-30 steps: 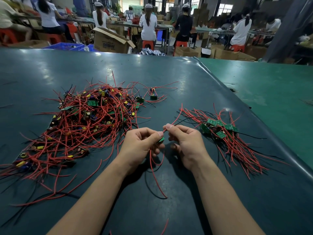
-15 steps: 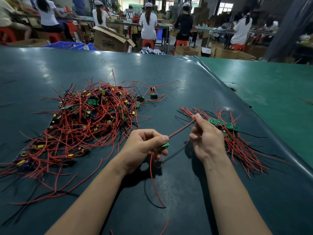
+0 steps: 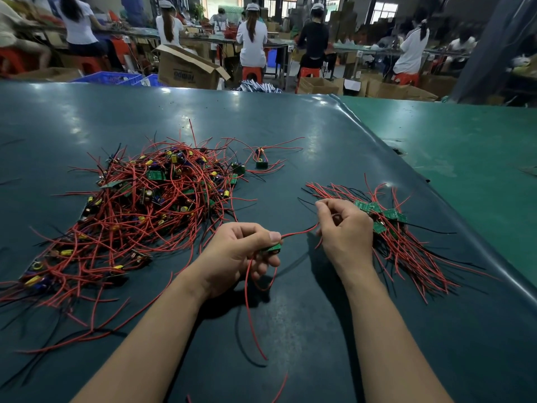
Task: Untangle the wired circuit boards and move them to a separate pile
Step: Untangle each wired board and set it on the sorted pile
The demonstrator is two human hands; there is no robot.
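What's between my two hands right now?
In the head view, one red wire spans the gap from the left hand, which holds a small green board, to the right hand.

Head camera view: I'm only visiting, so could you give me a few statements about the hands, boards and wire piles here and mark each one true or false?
1. The left hand holds a small green circuit board. True.
2. The right hand lies flat and empty on the table. False: its fingers pinch a red wire that runs across to the board in the left hand.
3. The big tangled pile lies to the left of the hands. True.
4. The smaller pile on the right holds more boards than the big one. False: it is clearly the smaller heap.
5. The table is covered in a white cloth. False: its surface is dark teal.
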